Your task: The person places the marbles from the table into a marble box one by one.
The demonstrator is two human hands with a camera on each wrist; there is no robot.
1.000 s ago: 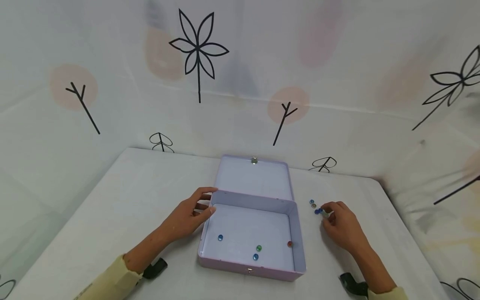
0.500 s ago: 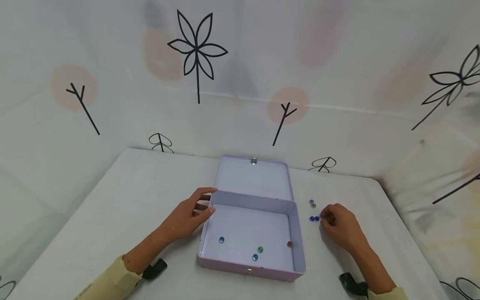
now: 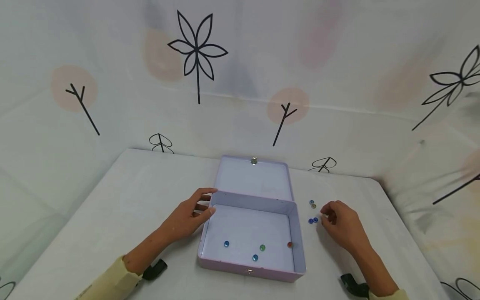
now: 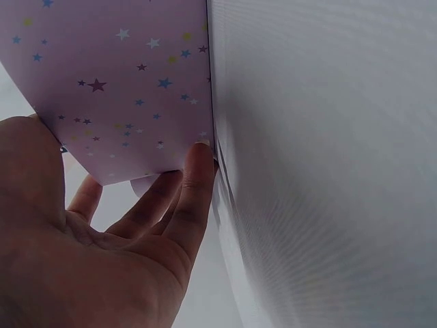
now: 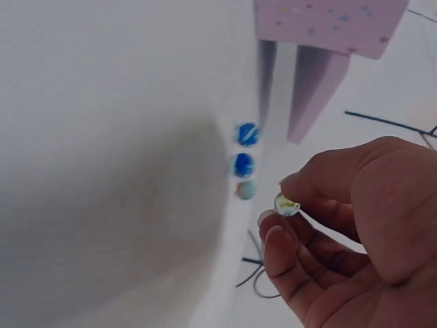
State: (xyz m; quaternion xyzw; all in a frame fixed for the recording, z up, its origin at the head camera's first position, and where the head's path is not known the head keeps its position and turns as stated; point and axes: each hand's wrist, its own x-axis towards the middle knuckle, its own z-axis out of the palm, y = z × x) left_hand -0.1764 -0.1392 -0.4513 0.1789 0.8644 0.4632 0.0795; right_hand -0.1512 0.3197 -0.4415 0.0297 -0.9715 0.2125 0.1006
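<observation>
A lilac tin box (image 3: 225, 265) lies with its lid (image 3: 253, 179) folded back. My left hand (image 3: 183, 220) holds its left side, thumb over the rim; in the left wrist view the fingers reach round the star-printed wall (image 4: 130, 82). To the right of the box, my right hand (image 3: 343, 225) pinches a clear marble (image 5: 287, 205) with a yellow-green swirl between thumb and fingertips. Two dark blue marbles (image 3: 313, 220) sit just left of these fingers. Farther back are a light blue marble (image 3: 311, 201) and a brownish one (image 3: 313, 206).
Inside the box lie two blue marbles, one at the left (image 3: 226, 243) and one near the front (image 3: 255, 258), a green marble (image 3: 262, 247), and a reddish one (image 3: 290, 244) by the right wall. A printed cloth (image 3: 240, 116) hangs behind the white table (image 3: 157, 175).
The two dark blue marbles have rolled forward and toward the box, away from my right fingers. Inside the box, the left blue marble has rolled right and forward. My left hand stays put.
</observation>
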